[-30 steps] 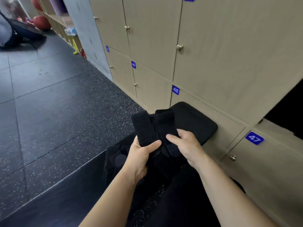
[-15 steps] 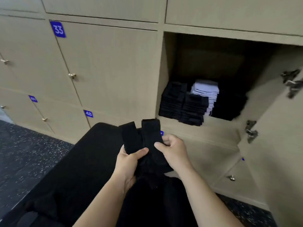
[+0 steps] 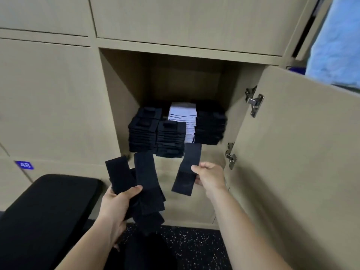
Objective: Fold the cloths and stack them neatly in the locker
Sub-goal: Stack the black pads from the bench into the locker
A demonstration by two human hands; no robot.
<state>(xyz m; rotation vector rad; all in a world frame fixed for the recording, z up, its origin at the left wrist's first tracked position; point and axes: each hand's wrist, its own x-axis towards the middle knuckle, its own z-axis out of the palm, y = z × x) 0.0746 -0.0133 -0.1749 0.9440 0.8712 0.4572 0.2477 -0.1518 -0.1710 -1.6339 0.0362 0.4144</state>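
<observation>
Black cloth (image 3: pixel 188 158) is pinched between thumb and fingers of the right hand (image 3: pixel 211 177), held up just in front of the open locker (image 3: pixel 124 90), below the dark stacks (image 3: pixel 156 135) and a white stack (image 3: pixel 182 115) sitting inside. The left hand (image 3: pixel 116 203) has its fingers curled round a bunch of cloths (image 3: pixel 145 176), near a black bench (image 3: pixel 48 211).

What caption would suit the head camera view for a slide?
Right hand holds one black cloth before the open locker with stacked cloths; left hand grips a bundle of others.
</observation>
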